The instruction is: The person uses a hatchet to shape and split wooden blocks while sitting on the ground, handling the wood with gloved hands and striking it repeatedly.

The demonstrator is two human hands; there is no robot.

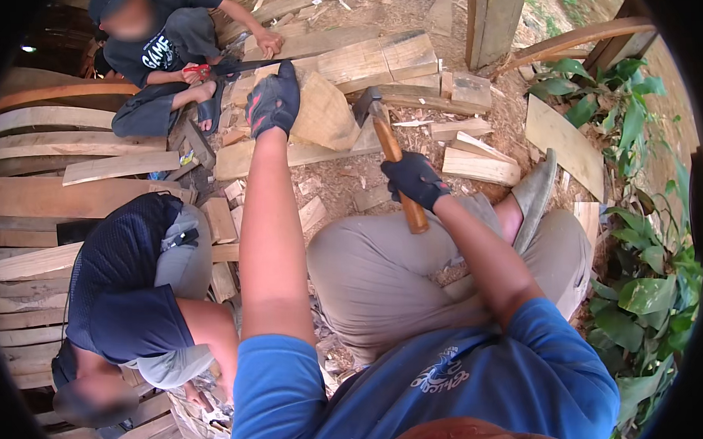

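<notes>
My left hand, in a dark glove with red marks, reaches far forward and grips the left edge of a pale, roughly cut wood block. The block stands tilted among planks. In a matching dark glove, my right hand is closed around the wooden handle of a hatchet. The hatchet's dark metal head points away from me, close to the block's right side. Where the blade's edge meets the block or the wood beside it, I cannot tell.
Behind the block lies a thick squared timber. A person at the far left holds a red-handled saw. Another person bends low at my left, near stacked planks. Wood offcuts lie at right, beside leafy plants.
</notes>
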